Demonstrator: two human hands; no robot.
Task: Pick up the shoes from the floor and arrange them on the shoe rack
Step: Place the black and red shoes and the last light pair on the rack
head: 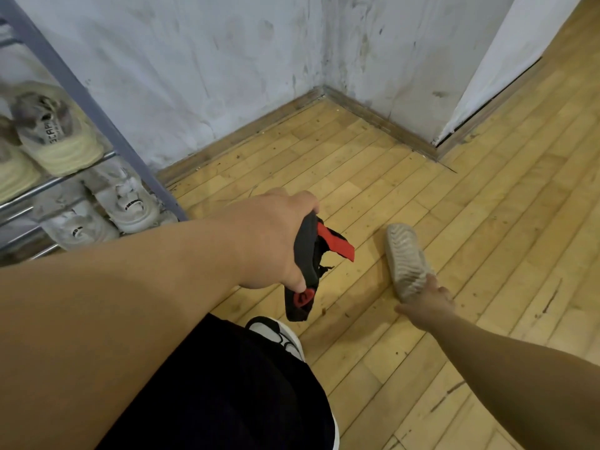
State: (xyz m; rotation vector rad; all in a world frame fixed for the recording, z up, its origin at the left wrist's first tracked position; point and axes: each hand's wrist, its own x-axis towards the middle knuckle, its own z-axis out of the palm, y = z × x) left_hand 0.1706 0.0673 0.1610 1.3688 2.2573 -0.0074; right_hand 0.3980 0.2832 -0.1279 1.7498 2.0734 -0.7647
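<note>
My left hand [272, 235] is shut on a black and red shoe [310, 261], which hangs from it above the wooden floor. To the right, a second shoe [406, 258] lies sole up on the floor, its pale ribbed sole showing. My right hand [428, 298] grips the near end of that shoe. The shoe rack [107, 125], with a grey-blue frame and metal bars, stands at the left against the wall. It holds a cream and grey pair [48, 138] on an upper shelf and a white pair [107, 206] below.
A scuffed white wall [227, 60] and brown skirting board form a corner behind the shoes. A white door or panel [506, 53] stands at the right. My own foot in a black and white shoe [279, 336] is planted below the hanging shoe.
</note>
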